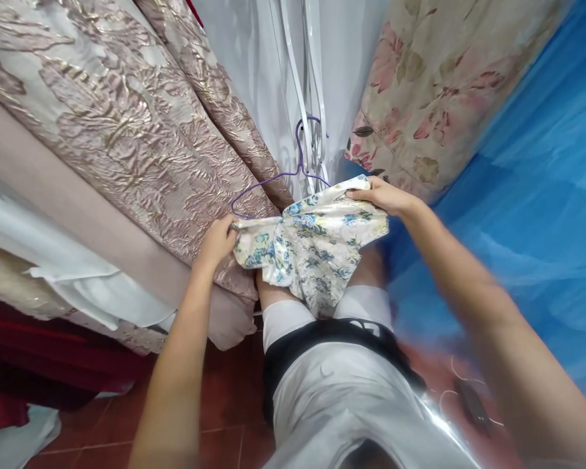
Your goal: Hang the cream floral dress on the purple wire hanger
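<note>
A small white garment (317, 241) with blue and yellow flowers is spread out in front of my legs, its kind hard to make out. My left hand (218, 241) pinches its left end, close to the lower arm of a purple hanger (300, 146). My right hand (388, 195) grips its upper right edge, thumb on top. The hanger stands upright behind the garment, its hook beside white straps. Part of the hanger's right side is hidden behind the floral cloth.
Pink and gold brocade fabric (127, 124) hangs at the left. Cream floral cloth (430, 98) and blue fabric (527, 215) hang at the right. White straps (297, 65) run down the middle. A dark object with a cord (473, 402) lies on the red tiled floor (219, 417).
</note>
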`<action>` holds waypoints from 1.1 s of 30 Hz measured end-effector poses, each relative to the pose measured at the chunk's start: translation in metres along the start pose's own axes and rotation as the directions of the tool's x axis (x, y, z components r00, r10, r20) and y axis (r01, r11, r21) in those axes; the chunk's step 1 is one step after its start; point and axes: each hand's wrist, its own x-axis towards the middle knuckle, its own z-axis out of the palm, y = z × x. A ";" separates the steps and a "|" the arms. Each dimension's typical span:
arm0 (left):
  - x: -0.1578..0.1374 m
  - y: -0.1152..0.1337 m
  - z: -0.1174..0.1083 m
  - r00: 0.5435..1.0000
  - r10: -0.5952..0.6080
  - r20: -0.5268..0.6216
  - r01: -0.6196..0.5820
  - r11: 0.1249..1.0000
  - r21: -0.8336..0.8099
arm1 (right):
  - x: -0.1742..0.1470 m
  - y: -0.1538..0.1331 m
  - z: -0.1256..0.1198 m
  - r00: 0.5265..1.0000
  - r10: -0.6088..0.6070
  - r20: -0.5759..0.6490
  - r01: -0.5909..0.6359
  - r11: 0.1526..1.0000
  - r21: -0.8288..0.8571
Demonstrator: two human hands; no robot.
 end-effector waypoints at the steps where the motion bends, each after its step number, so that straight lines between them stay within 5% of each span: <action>1: 0.015 0.001 -0.003 0.999 0.005 -0.054 -0.007 1.000 -0.024 | 0.001 -0.002 -0.001 1.000 -0.002 -0.007 0.002 1.000 -0.018; 5: 0.064 0.029 -0.018 0.957 0.031 -0.289 -0.109 0.959 -0.260 | 0.003 -0.005 -0.007 0.996 -0.051 -0.069 0.045 0.995 -0.086; 10: 0.072 0.072 -0.023 0.908 0.208 -0.363 -0.390 0.736 -0.553 | -0.008 0.016 -0.009 0.948 -0.263 -0.180 0.211 0.941 -0.263; 16: 0.048 0.070 -0.002 0.959 0.133 -0.252 -0.222 0.901 -0.373 | -0.045 0.056 -0.003 0.826 -0.353 -0.440 0.170 0.900 -0.403; 22: 0.049 0.075 -0.001 0.945 0.116 -0.307 -0.197 0.949 -0.245 | -0.050 0.021 0.006 0.758 -0.433 -0.488 0.243 0.882 -0.405; 33: 0.004 0.111 -0.004 0.906 0.085 -0.414 -0.151 0.980 -0.130 | -0.039 -0.003 -0.025 0.752 -0.291 -0.592 0.168 0.952 -0.255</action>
